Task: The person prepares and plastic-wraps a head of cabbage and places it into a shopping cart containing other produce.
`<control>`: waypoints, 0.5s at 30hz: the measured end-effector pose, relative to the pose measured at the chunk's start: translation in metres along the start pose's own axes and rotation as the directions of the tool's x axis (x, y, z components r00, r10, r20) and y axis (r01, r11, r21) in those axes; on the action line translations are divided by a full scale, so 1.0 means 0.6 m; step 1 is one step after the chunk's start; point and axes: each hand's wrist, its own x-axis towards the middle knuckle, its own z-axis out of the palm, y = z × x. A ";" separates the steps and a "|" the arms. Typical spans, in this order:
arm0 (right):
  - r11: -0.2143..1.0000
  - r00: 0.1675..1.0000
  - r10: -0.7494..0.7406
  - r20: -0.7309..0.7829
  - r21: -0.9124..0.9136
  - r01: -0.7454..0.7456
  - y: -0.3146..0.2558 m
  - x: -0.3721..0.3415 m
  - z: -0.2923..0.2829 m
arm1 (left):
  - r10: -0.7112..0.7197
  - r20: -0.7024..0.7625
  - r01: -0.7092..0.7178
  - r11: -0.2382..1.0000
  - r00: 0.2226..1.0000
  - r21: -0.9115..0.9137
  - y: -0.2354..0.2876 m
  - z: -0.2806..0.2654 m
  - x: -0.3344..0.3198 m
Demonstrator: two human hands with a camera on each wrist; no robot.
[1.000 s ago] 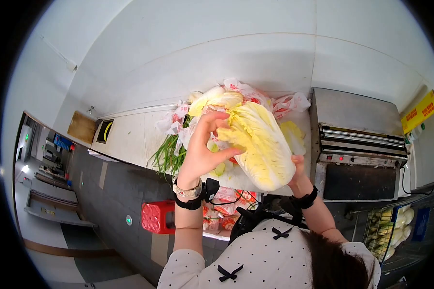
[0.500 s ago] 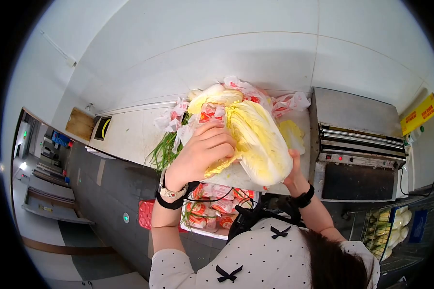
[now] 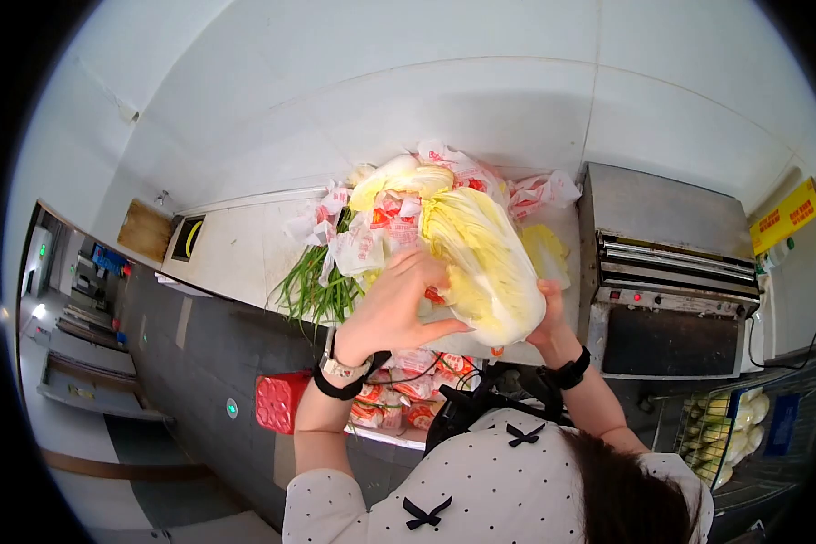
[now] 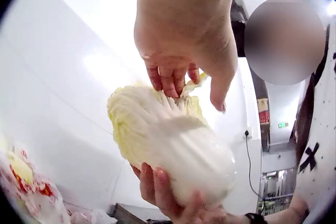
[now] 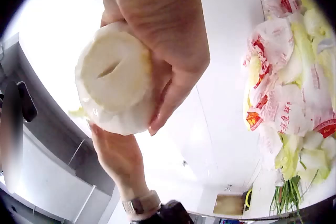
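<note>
A large napa cabbage [image 3: 494,267] with yellow leaves is held up over the counter. My right hand [image 3: 550,319] grips it around its white base, and the cut stem end [image 5: 118,66] faces the right wrist camera. At the leafy side is my left hand [image 3: 394,308]. Its fingers [image 4: 169,79] touch the leaf edge while the thumb [image 4: 219,87] stands straight and apart. Behind the held cabbage lies another napa cabbage [image 3: 399,177] among white plastic bags [image 3: 358,247] with red print. A loose yellow leaf [image 3: 546,252] rests to the right.
Green onions [image 3: 317,286] hang over the counter's front edge. To the right stands a wrapping machine [image 3: 671,263] with a dark plate. Below are a box of red-and-white packages [image 3: 417,388], a red stool [image 3: 281,402] and a wire cart [image 3: 712,431] holding pale vegetables.
My left hand reached around an outer leaf and drew it down, then moved back up to the leaf edge with its thumb spread. My right hand keeps its grip on the cabbage.
</note>
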 end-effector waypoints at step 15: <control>0.995 0.995 -0.083 -0.051 0.045 0.085 0.039 0.017 0.026 | 0.100 0.308 -0.242 0.850 0.946 0.469 0.023 -0.020 0.003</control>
